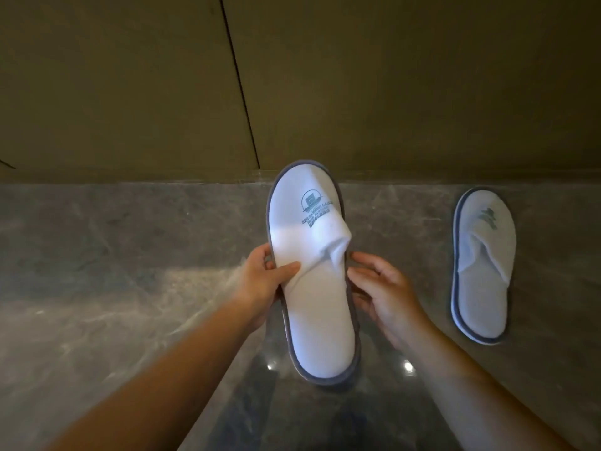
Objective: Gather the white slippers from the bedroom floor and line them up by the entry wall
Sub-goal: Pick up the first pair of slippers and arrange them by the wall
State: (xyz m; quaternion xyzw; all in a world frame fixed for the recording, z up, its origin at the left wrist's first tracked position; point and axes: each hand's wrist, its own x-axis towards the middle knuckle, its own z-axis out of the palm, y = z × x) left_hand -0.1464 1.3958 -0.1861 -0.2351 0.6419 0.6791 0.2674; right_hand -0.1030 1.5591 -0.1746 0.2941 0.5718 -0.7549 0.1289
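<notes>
A white slipper [317,307] with grey edging and a blue-green printed logo is held above the floor, toe pointing at the wall. My left hand [260,288] grips its left edge, thumb pressed on the upper. My right hand [383,291] holds its right edge with fingers curled under the sole. A second white slipper [481,301] lies flat on the floor to the right, toe close to the wall, apart from both hands.
The floor [113,288] is glossy grey marble with light reflections. A brown-olive wall [390,86] rises straight ahead, with a dark vertical seam [240,83] left of centre.
</notes>
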